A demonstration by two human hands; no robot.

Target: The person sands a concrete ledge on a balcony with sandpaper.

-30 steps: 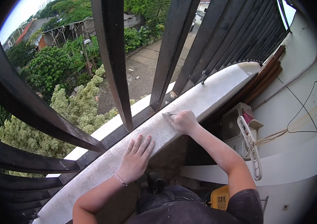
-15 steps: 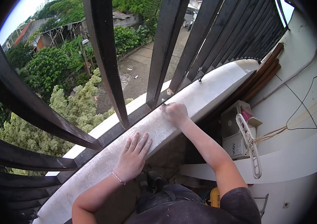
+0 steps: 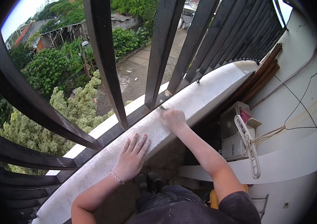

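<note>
My left hand point(image 3: 131, 156) lies flat on the white ledge point(image 3: 108, 158), its fingers stretched out toward the railing. A braided bracelet point(image 3: 117, 178) circles that wrist. My right hand point(image 3: 173, 120) is closed in a fist on the same ledge, farther along and close to the foot of a dark railing bar point(image 3: 163, 52). A small greyish edge point(image 3: 162, 108) pokes out at its fingers; what kind of thing it is, I cannot make out. The ledge surface looks patchy and dusty around both hands.
Dark bars stand along the ledge's outer side, with trees point(image 3: 46, 67) and a paved lane point(image 3: 140, 69) below. To the right are an outdoor air-conditioner unit point(image 3: 230, 128), a white slotted bracket point(image 3: 248, 145), brown planks point(image 3: 264, 76) and hanging cables point(image 3: 272, 135).
My right fist has slid slightly back from the railing, toward my body, and more of the small greyish edge shows. My left hand stays in nearly the same place.
</note>
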